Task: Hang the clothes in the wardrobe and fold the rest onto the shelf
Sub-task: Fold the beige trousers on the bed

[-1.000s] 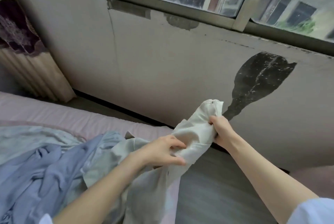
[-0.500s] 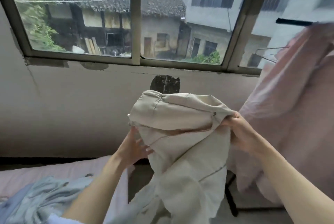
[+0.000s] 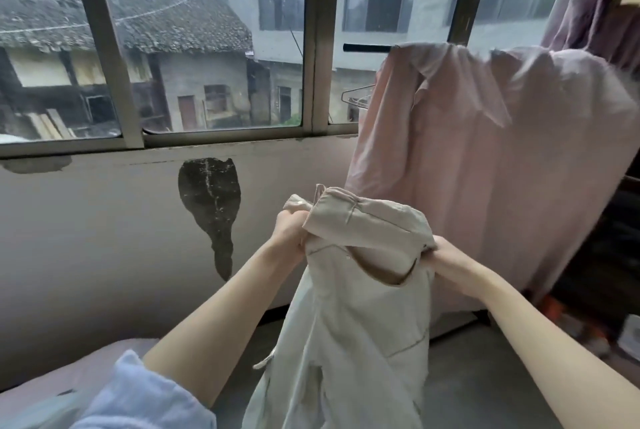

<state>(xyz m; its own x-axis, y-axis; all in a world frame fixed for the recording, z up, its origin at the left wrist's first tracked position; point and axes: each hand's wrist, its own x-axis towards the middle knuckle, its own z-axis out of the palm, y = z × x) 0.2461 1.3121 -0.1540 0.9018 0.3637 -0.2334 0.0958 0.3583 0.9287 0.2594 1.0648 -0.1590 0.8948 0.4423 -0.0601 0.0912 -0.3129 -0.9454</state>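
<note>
I hold a cream pair of trousers (image 3: 356,324) up in front of me by its waistband, the legs hanging down. My left hand (image 3: 290,231) grips the left end of the waistband. My right hand (image 3: 441,255) pinches the right end, and the waist gapes open between them. Behind the trousers a pink cloth (image 3: 485,165) hangs from a dark rail (image 3: 367,47) at the right. A bare wire hanger (image 3: 356,99) shows by the cloth's left edge.
A window (image 3: 207,48) runs along the wall ahead, with a dark patch (image 3: 211,200) on the plaster below it. The pink bed (image 3: 52,380) lies at the lower left. At the far right stands a dark open space with small items (image 3: 588,324) on the floor.
The view has lifted from the bed to the window and the hanging pink cloth. My hands have shifted along the trousers to the two ends of the waistband and spread it.
</note>
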